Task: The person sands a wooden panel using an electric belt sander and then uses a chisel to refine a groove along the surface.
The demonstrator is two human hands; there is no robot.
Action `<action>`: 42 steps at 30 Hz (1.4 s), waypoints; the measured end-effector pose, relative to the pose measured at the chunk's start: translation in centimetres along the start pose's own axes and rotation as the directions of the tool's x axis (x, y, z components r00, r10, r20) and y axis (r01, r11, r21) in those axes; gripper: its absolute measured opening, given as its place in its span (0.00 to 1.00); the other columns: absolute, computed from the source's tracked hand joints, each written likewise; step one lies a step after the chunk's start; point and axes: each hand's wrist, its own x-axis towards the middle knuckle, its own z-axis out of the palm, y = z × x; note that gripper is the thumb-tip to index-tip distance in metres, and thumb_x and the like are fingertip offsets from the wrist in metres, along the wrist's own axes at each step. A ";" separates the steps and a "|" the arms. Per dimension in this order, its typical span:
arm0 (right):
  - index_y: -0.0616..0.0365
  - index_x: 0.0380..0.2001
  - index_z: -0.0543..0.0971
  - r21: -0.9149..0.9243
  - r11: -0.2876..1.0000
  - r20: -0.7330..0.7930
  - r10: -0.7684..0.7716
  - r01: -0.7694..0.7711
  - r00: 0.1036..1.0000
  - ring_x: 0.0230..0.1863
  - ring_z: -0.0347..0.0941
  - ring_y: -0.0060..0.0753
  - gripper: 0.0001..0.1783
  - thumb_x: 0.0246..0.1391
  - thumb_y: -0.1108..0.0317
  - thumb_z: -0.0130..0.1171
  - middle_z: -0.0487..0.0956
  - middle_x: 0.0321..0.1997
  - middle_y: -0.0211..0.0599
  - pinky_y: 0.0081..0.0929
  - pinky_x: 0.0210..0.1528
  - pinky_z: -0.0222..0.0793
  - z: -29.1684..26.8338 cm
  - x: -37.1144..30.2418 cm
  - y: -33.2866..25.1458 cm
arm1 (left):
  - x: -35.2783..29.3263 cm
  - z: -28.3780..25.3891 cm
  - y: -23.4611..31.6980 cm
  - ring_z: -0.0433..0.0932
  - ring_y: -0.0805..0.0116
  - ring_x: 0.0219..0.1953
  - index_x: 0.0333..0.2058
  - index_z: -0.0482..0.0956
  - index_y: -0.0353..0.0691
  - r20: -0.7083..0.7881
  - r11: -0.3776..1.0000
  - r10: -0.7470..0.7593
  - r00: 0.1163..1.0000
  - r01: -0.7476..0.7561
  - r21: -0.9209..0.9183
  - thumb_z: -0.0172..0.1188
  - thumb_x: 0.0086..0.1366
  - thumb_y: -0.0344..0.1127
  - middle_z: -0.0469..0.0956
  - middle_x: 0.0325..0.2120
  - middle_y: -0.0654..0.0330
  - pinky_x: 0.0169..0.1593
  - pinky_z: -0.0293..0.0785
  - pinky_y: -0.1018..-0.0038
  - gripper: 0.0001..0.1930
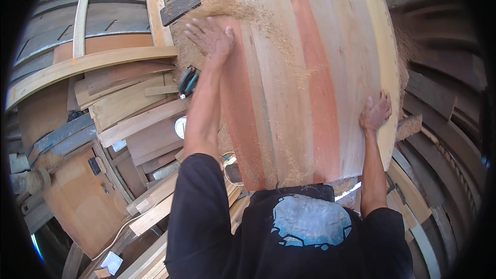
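Note:
A wide panel of glued boards, striped in pale and reddish wood, stretches away in front of me. My left hand is over its left edge, fingers spread, slightly blurred by motion. Loose sawdust lies heaped just beyond that hand and streaks the panel's surface. On the right, my right hand rests flat near the panel's pale yellow edge strip, fingers stretched out. Neither hand holds anything.
A teal and black tool lies left of the panel, beside my left forearm. Farther left are a light wooden frame, stacked boards and a brown wooden door. Dark planks line the right side. A cable runs at lower left.

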 end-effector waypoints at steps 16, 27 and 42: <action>0.50 0.69 0.65 0.002 0.999 -0.043 -0.054 0.054 0.998 0.73 0.51 0.55 0.35 0.64 0.45 0.51 0.60 0.74 0.47 0.54 0.74 0.44 -0.4 0.3 1.0 | -27.8 -5.3 -5.0 0.40 0.42 0.78 0.71 0.64 0.48 0.034 0.529 0.757 0.652 -0.581 -0.618 0.59 0.65 0.41 0.49 0.75 0.45 0.77 0.34 0.48 0.35; 0.45 0.71 0.63 -0.001 0.998 0.051 0.063 -0.063 0.997 0.76 0.47 0.55 0.35 0.64 0.47 0.51 0.56 0.77 0.41 0.57 0.75 0.43 -1.1 -0.2 -0.1 | -49.8 -10.0 -1.7 0.34 0.42 0.78 0.72 0.53 0.31 0.311 0.533 0.819 0.482 -0.439 -0.724 0.48 0.70 0.50 0.43 0.76 0.42 0.77 0.27 0.47 0.39; 0.47 0.76 0.55 -0.026 0.966 0.523 -0.208 0.259 0.827 0.78 0.45 0.63 0.44 0.62 0.48 0.58 0.51 0.79 0.54 0.61 0.76 0.45 -7.0 -23.7 -1.6 | -50.3 -7.0 -10.2 0.35 0.31 0.76 0.73 0.49 0.28 0.291 0.926 -0.099 0.951 0.196 -0.324 0.57 0.67 0.54 0.41 0.73 0.29 0.75 0.29 0.40 0.47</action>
